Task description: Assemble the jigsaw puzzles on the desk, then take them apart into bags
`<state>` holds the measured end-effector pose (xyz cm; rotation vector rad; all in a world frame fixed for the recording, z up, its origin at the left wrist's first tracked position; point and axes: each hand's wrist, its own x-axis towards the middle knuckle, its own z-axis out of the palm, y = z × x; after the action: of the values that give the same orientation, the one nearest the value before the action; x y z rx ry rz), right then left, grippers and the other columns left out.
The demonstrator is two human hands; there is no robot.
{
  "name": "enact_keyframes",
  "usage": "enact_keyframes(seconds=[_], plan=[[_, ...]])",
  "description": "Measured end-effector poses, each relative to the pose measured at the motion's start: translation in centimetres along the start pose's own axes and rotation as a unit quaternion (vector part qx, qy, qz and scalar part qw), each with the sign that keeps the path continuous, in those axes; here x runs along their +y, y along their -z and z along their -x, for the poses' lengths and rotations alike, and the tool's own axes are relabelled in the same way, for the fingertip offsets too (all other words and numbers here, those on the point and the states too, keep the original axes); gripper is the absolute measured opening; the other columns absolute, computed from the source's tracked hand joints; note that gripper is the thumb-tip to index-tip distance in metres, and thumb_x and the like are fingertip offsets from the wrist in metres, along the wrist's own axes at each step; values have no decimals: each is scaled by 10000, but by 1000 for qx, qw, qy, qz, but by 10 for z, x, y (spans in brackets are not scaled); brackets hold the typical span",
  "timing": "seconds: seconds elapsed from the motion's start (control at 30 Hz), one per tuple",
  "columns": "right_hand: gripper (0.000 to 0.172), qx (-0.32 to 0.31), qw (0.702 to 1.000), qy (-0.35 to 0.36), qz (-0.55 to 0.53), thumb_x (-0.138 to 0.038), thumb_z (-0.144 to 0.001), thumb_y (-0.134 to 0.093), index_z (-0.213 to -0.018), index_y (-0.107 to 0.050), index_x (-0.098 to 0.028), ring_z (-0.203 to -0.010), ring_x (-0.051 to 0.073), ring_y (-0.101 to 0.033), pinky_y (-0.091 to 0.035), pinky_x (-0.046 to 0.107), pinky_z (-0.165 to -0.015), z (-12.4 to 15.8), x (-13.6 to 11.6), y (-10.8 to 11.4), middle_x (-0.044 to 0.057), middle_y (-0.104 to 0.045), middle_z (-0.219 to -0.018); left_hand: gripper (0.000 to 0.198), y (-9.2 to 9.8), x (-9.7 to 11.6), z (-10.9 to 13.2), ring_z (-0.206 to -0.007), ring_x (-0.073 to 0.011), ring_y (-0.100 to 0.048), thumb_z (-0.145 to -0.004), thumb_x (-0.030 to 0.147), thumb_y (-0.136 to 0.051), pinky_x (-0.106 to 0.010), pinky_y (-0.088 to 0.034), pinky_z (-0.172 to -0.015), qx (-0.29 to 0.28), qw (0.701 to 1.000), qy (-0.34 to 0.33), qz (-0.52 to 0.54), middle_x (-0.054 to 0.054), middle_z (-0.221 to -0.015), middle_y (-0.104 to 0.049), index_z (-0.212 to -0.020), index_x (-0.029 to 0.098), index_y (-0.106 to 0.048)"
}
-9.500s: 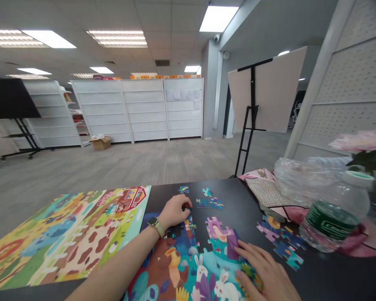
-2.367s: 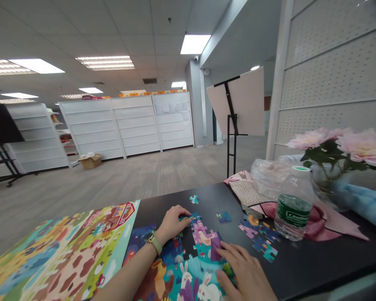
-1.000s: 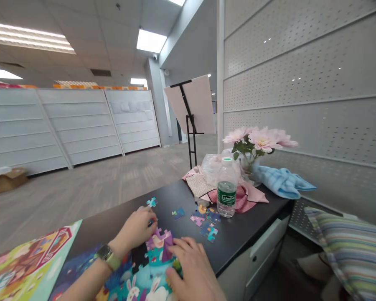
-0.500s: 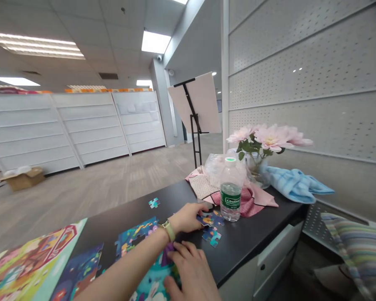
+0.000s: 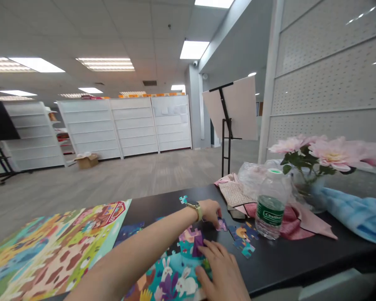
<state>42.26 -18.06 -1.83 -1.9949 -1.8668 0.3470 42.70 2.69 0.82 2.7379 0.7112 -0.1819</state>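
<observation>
My left hand (image 5: 210, 212), wearing a wristwatch (image 5: 196, 211), reaches across the black table, its fingertips on a small purple puzzle piece (image 5: 221, 225). I cannot tell whether it grips that piece. My right hand (image 5: 217, 267) lies on the partly assembled jigsaw puzzle (image 5: 175, 274), its fingers over a dark purple piece (image 5: 198, 245). Rabbits show on the puzzle's teal section. Just right of my hands lies a cluster of loose pieces (image 5: 242, 238). A lone piece (image 5: 183, 200) sits farther back. My left forearm hides part of the puzzle.
A large farm-picture puzzle box lid (image 5: 56, 238) lies left of the puzzle. On the right stand a water bottle (image 5: 270, 205), a glass vase of pink flowers (image 5: 319, 152), a phone (image 5: 236, 213), pink cloth (image 5: 296, 223) and a blue towel (image 5: 354, 213).
My left hand has moved from over the loose cluster back toward the purple piece at its left edge. The view has swung right of where it was, and my right hand stays on the puzzle.
</observation>
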Motion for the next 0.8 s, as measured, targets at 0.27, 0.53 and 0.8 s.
enact_keyframes(seconds=[0.27,0.53,0.8], plan=[[463,2,1000,-8,-14,-353,-869,-514,-1301,-636,-242,-1340,315,-455,-379,453,-1071,3,3,-1,68,-551,-1446,433,-2,-16,12,-642,-158,-625,-493,306,-895,-249,-479,-618,-5,994,-18,105,42,-701,-679,-857,208,-682],[455,8,999,-17,-43,-361,-871,-516,-1301,-635,-273,-1354,295,-438,-363,430,-1086,3,4,-3,28,-547,-1452,236,-11,-68,68,-690,-157,-658,-825,300,-614,-223,-471,-597,103,966,-26,236,-26,-761,-714,-999,143,-638],[485,-19,1000,-15,9,-364,-876,-481,-1330,-615,-255,-1357,312,-442,-390,464,-1069,-2,0,0,52,-531,-1465,198,-33,-89,100,-727,-159,-667,-813,291,-626,-228,-497,-657,171,956,-31,235,-27,-799,-718,-951,156,-672]])
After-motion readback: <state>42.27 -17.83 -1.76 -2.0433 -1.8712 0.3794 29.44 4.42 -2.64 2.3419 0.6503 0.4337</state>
